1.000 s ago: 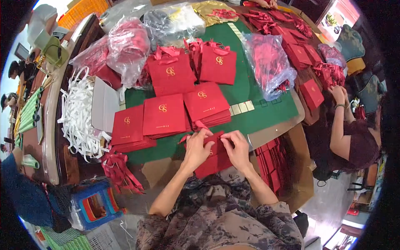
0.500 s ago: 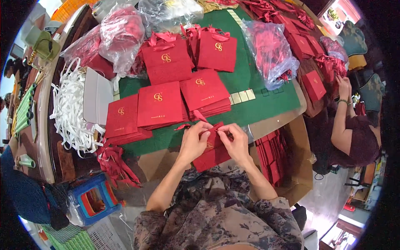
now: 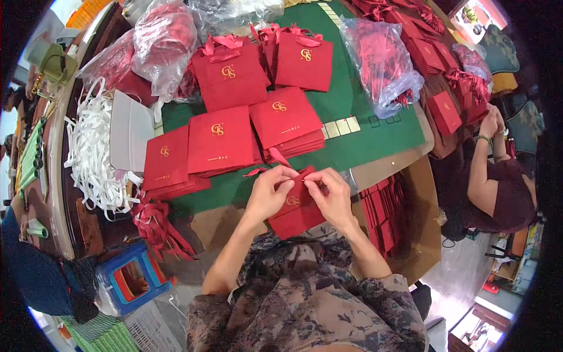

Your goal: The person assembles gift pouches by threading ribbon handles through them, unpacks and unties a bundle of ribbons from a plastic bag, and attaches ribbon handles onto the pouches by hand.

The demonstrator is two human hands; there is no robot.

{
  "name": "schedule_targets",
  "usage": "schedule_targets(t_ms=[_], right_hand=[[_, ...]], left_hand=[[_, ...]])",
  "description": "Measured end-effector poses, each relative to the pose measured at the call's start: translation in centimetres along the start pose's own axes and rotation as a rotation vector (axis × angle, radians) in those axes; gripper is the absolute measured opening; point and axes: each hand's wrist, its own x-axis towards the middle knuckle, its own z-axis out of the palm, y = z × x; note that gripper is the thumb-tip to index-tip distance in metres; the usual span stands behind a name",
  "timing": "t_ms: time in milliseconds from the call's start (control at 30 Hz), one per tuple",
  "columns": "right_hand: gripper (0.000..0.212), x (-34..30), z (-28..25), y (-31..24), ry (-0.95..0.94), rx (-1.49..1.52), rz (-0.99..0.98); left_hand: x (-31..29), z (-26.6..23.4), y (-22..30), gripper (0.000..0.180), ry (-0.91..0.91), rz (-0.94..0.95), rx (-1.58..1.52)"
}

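In front of my body a small red paper gift bag (image 3: 291, 222) with a gold emblem is held at its top edge. My left hand (image 3: 267, 195) is closed in a pinch at the bag's upper left, with a red ribbon (image 3: 279, 157) coming out past its fingers. My right hand (image 3: 333, 196) pinches the bag's top rim a short way to the right. The fingertips of both hands are close together, and what lies exactly between them is partly hidden. Just beyond are stacks of flat red bags (image 3: 220, 141) lying on the green mat (image 3: 358, 155).
Red bags with ribbon handles (image 3: 230, 76) stand farther back. White ribbons (image 3: 94, 158) heap at the left, above a bundle of red ribbons (image 3: 158, 226). A plastic bag of red ribbons (image 3: 384, 64) lies right. A cardboard box (image 3: 425, 223) holds red bags. Another person's arm (image 3: 482, 176) is at far right.
My hands stay at the bag's top edge, with only small finger movements. The view has shifted slightly. At the far right, the other person's hands have moved a little.
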Motion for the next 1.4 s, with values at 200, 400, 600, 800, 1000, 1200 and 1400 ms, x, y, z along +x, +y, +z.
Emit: schedule_targets(t_ms=[200, 400, 600, 800, 1000, 1200, 1400], right_hand=[[0.007, -0.1, -0.7, 0.4, -0.007, 0.125, 0.047], [0.006, -0.3, -1.2, 0.2, -0.034, 0.068, -0.017], [0.008, 0.1, -0.6, -0.3, -0.056, -0.137, -0.126], [0.010, -0.1, 0.6, -0.5, -0.055, -0.204, -0.037], [0.013, -0.3, 1.4, -0.4, -0.009, -0.172, 0.054], [0.016, -0.2, 1.2, -0.4, -0.066, -0.023, 0.216], [0.014, -0.9, 0.7, -1.2, -0.019, 0.044, 0.204]], left_hand=[[0.0, -0.1, -1.3, 0.014, -0.105, -0.080, -0.325], [-0.1, -0.2, -0.8, 0.015, -0.137, -0.084, -0.314], [-0.6, 0.1, 0.4, 0.016, -0.062, -0.066, -0.191], [-1.0, 1.0, 0.1, 0.018, 0.065, 0.026, 0.033], [-1.6, 1.8, 1.2, 0.019, 0.145, 0.081, 0.330], [-2.1, 2.7, 1.3, 0.020, 0.204, 0.160, 0.396], [-2.0, 2.1, 0.3, 0.017, 0.232, 0.082, 0.197]])
